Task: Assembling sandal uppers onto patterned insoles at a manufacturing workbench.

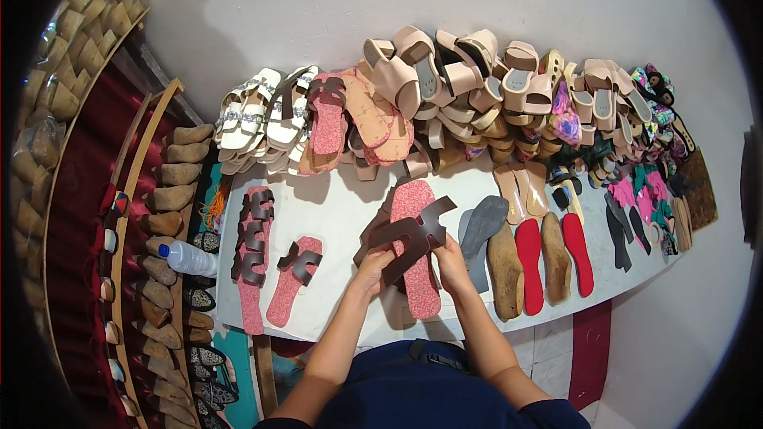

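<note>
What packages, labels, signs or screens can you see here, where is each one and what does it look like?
Plastic water bottle: lying at the table's left edge, clear with a blue cap; no label readable.
Clear plastic bags: far left, upright, filled with tan pieces.
No signs or screens in view.

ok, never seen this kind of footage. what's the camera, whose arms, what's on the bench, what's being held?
One picture, from a wide fisheye camera worn on a person's head and looking down, so straight edges bend. No machine: the two bare forearms from the lower edge are the wearer's own. The left hand and right hand together hold a dark brown cut-out sandal strap over a pink patterned insole. On the white table lie more pink insoles with brown straps, red insoles, wooden shoe lasts and a grey sole. Finished sandals are piled along the wall. A plastic bottle lies at left.
</note>
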Demonstrator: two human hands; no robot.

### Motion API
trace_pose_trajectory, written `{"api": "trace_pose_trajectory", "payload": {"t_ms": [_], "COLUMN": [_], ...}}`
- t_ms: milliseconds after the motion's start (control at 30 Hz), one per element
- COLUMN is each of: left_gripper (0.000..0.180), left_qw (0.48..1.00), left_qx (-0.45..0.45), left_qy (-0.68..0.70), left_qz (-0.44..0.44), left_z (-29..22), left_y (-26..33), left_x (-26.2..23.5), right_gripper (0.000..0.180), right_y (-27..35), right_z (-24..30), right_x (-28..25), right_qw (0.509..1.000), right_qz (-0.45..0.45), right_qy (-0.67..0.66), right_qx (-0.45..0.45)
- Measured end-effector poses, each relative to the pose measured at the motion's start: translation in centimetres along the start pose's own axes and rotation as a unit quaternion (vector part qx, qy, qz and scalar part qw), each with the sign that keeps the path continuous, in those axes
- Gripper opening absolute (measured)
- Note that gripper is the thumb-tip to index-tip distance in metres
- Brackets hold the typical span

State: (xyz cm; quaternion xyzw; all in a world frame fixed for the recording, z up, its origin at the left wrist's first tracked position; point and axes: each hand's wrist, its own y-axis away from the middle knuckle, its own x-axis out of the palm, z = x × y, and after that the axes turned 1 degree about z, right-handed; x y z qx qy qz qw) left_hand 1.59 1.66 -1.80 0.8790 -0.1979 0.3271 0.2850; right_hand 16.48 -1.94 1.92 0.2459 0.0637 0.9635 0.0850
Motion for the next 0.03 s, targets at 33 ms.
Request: {"api": "trace_pose_trajectory", "payload": {"t_ms": [33], "left_gripper": [0.038], "left_qw": [1.0], "left_qx": [-0.008], "left_qy": [0.0], "left_qz": [-0.001], "left_z": [0.16], "left_y": [-0.23], "left_x": [-0.32], "right_gripper": [0.025], "right_y": [0.05], "right_z": [-0.09], "right_x": [0.03], "right_qw": [1.0], "right_qz": [0.001], "right_qy": [-0.007], "right_qx": [0.001]}}
